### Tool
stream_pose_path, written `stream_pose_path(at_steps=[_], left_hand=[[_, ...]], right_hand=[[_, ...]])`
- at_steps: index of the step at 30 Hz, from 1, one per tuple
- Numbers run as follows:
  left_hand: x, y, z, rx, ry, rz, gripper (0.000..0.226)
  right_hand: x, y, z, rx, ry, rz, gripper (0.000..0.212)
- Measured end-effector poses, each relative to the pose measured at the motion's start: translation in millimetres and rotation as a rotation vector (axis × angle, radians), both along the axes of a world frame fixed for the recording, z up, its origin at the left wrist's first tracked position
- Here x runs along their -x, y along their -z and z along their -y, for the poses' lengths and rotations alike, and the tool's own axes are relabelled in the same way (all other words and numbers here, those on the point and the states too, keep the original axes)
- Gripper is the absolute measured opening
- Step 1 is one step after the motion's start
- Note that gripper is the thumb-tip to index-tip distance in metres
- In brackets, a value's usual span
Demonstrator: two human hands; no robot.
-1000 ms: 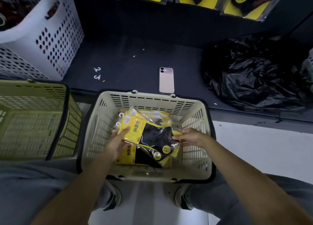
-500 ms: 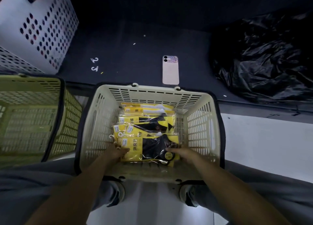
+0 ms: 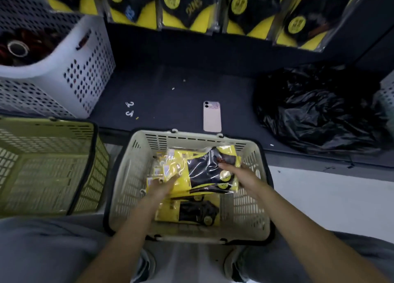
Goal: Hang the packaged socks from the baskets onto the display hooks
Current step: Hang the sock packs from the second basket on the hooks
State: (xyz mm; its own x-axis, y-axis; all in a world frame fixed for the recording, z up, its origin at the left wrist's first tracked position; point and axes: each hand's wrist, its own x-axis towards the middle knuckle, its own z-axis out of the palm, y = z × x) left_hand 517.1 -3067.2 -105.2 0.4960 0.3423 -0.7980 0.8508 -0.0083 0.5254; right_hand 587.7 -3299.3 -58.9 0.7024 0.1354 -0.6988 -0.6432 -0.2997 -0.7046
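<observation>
A cream basket [image 3: 187,139] sits on the floor between my feet. Both hands hold a stack of yellow and black sock packs [image 3: 204,172] raised above its bottom. My left hand [image 3: 163,188] grips the stack's left end, near the white hanger tabs. My right hand [image 3: 238,173] holds the right end, fingers over the clear wrap. One more sock pack [image 3: 191,213] lies flat on the basket floor below. Hung sock packs [image 3: 191,7] fill the display row at the top.
An olive basket [image 3: 49,165] stands to the left. A white perforated bin [image 3: 64,69] is at the back left. A pink phone [image 3: 212,116], two loose white hooks [image 3: 129,109] and a black plastic bag [image 3: 315,112] lie on the dark shelf base.
Both hands lifted a stack of packs off the basket floor and away from me; one pack stays below. My head tilted up, bringing the hung packs into view.
</observation>
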Motion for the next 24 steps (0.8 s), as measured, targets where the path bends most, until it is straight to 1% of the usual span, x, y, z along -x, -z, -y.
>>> stream_pose_path(at_steps=[1,2,3,4,5,6,7,8,9,10,11,13,14,15,16,18,19,21,23,24], left_hand=[[-7.6,-18.2,4.0,-0.016,-0.08,0.072,0.09],[-13.9,-37.4,7.2,-0.016,-0.173,0.135,0.099],[-18.1,-58.9,10.9,0.027,-0.25,0.19,0.107],[-21.2,-79.9,15.3,0.141,-0.318,0.249,0.11],[-24.2,-98.9,19.3,0.305,-0.361,0.318,0.104],[-27.1,-119.8,25.4,0.49,-0.385,0.403,0.089],[-30.7,-138.6,32.0,0.645,-0.401,0.501,0.071],[-33.9,-155.5,38.6,0.741,-0.413,0.596,0.057],[-37.7,-168.9,44.2,0.761,-0.412,0.675,0.054],[-40.2,-182.7,49.1,0.755,-0.431,0.728,0.057],[-44.0,-192.2,51.3,0.725,-0.456,0.764,0.061],[-47.9,-210.2,51.4,0.653,-0.481,0.837,0.062],[-48.0,-217.7,49.3,0.599,-0.473,0.873,0.061],[-48.7,-223.4,46.5,0.525,-0.436,0.907,0.056],[-49.9,-229.5,43.6,0.445,-0.388,0.941,0.045],[-52.2,-243.8,40.6,0.308,-0.275,1.008,0.022],[-54.9,-250.0,40.7,0.259,-0.22,1.031,0.018],[-58.1,-264.3,44.7,0.171,-0.112,1.083,0.016],[-61.6,-278.0,48.8,0.099,-0.03,1.155,0.016],[-63.4,-285.3,49.8,0.074,-0.008,1.187,0.019]], right_hand=[[-4.6,-18.3,1.5,-0.034,0.053,0.048,0.073],[-8.3,-35.9,2.0,-0.083,0.101,0.099,0.066],[-11.8,-52.1,1.0,-0.144,0.157,0.148,0.067],[-14.0,-68.2,-0.5,-0.214,0.219,0.174,0.075],[-14.7,-83.2,-2.3,-0.283,0.275,0.176,0.084],[-13.9,-97.0,-4.6,-0.364,0.315,0.176,0.085],[-11.8,-110.6,-8.3,-0.456,0.334,0.183,0.079],[-8.8,-122.8,-12.7,-0.537,0.324,0.201,0.069],[-4.5,-133.4,-17.5,-0.597,0.295,0.222,0.06],[-0.5,-142.5,-22.2,-0.623,0.262,0.245,0.055],[2.0,-150.8,-25.7,-0.621,0.238,0.271,0.054],[1.4,-165.8,-25.6,-0.573,0.246,0.362,0.061],[-2.1,-174.1,-22.0,-0.532,0.293,0.428,0.063],[-7.3,-184.1,-17.5,-0.464,0.34,0.512,0.062],[-12.4,-196.5,-13.4,-0.387,0.352,0.611,0.062],[-22.5,-221.9,-12.1,-0.283,0.262,0.784,0.064],[-26.9,-234.7,-15.8,-0.261,0.198,0.835,0.063],[-32.2,-257.0,-28.6,-0.251,0.096,0.904,0.053],[-33.8,-272.1,-38.7,-0.269,0.075,0.963,0.042],[-34.3,-277.2,-41.0,-0.285,0.089,0.992,0.04]])
